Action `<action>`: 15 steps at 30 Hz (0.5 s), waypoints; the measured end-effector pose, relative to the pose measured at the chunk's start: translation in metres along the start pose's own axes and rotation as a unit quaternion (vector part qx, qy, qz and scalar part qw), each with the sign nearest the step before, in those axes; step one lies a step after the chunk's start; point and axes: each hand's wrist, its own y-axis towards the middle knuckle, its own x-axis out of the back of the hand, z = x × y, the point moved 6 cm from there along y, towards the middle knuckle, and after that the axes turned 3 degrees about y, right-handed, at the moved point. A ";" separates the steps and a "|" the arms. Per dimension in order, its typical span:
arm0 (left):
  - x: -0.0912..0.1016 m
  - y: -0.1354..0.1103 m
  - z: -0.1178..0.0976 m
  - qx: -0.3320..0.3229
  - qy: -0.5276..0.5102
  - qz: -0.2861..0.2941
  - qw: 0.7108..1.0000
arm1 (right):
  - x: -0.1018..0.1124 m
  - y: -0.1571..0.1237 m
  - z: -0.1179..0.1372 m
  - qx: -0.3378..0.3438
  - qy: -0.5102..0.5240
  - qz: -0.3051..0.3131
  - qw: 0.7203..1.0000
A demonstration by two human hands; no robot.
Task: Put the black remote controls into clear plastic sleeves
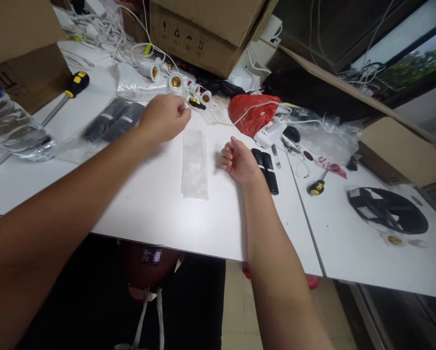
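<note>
My left hand is closed in a fist above the table, left of the upper end of a flat clear plastic bag. Its palm side faces away, so whatever its fingers hold, if anything, is hidden. On the other side of the bag, my right hand has its fingers curled in, with nothing visible in them. Two black cylinders with white bands lie just right of that hand. Wrapped in clear plastic, more black cylinders rest beside my left forearm.
White lamp sockets, cables and cardboard boxes crowd the back. A red plastic bag sits near a white power strip. Screwdrivers lie on both sides. At left is a water bottle; at right, a black round object.
</note>
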 end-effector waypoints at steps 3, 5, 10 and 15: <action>0.032 -0.039 0.030 0.058 0.161 0.008 0.985 | -0.001 0.007 -0.004 0.051 -0.010 -0.055 0.997; 0.038 -0.067 0.060 0.160 0.238 0.051 0.957 | -0.003 0.010 -0.006 0.090 -0.046 -0.091 0.991; 0.027 -0.107 0.079 0.141 0.197 0.040 0.969 | -0.012 0.013 -0.010 0.119 -0.104 -0.088 0.983; 0.029 -0.093 0.072 0.115 0.199 0.022 0.973 | -0.012 0.010 -0.008 0.102 -0.094 -0.102 0.985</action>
